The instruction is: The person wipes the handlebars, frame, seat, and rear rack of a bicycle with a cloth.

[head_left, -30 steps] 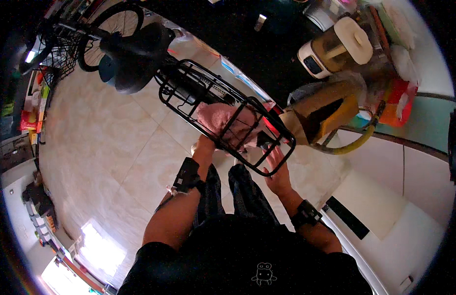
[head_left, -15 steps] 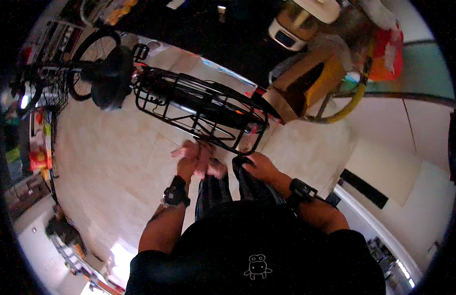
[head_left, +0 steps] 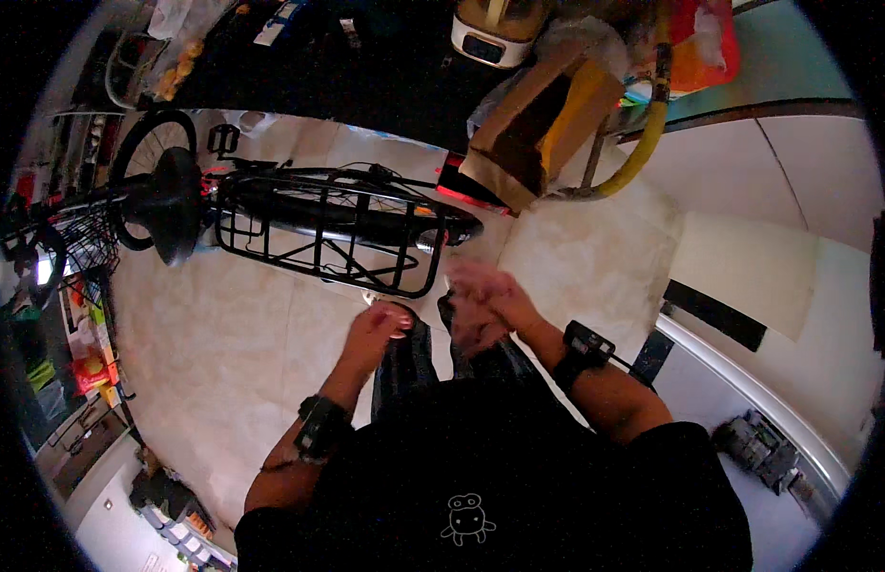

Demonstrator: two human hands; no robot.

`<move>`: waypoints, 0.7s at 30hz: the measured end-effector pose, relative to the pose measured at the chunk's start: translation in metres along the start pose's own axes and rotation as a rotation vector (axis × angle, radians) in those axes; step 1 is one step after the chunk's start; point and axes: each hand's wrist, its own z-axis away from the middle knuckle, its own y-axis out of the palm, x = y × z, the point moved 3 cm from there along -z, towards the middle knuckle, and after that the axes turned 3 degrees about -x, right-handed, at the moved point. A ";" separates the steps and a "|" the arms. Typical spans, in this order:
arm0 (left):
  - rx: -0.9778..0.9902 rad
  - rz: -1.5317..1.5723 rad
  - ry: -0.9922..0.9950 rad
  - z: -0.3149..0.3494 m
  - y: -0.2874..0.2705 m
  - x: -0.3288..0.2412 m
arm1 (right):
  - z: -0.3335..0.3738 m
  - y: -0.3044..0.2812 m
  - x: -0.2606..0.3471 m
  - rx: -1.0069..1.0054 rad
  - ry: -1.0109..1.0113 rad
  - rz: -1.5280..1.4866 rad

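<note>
My left hand [head_left: 376,332] is in front of my dark trousers, just below the near edge of a bicycle's black rear rack [head_left: 433,272]. Its fingers are curled in, and nothing shows in them. To its right, my right hand [head_left: 485,307] is smeared by motion near the rack's right end, so its finger shape is unclear. A gap separates the two hands. Black devices are strapped to both wrists. The bicycle's black saddle [head_left: 166,205] lies farther left, with a spoked wheel beside it.
Beyond the bicycle is a dark tabletop [head_left: 271,71] with a beige appliance [head_left: 495,43]. An open brown paper bag [head_left: 504,143] stands near a yellow curved bar [head_left: 643,157]. Pale tiled floor [head_left: 204,334] spreads left of me; a white cabinet-like surface [head_left: 738,257] is at right.
My left hand has drawn back from the middle, its fingers curling in. The right hand has come up off my right leg and blurs. The view has shifted, with the bicycle now farther left.
</note>
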 end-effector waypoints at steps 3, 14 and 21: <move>-0.353 -0.188 0.363 0.022 -0.026 -0.032 | -0.004 -0.025 0.006 -0.751 -0.035 0.174; -0.717 -0.706 0.303 0.008 -0.053 -0.057 | -0.082 -0.015 0.040 -0.527 0.114 0.785; -0.614 -0.622 0.350 0.008 -0.054 -0.062 | -0.052 -0.130 -0.051 -0.862 0.005 0.596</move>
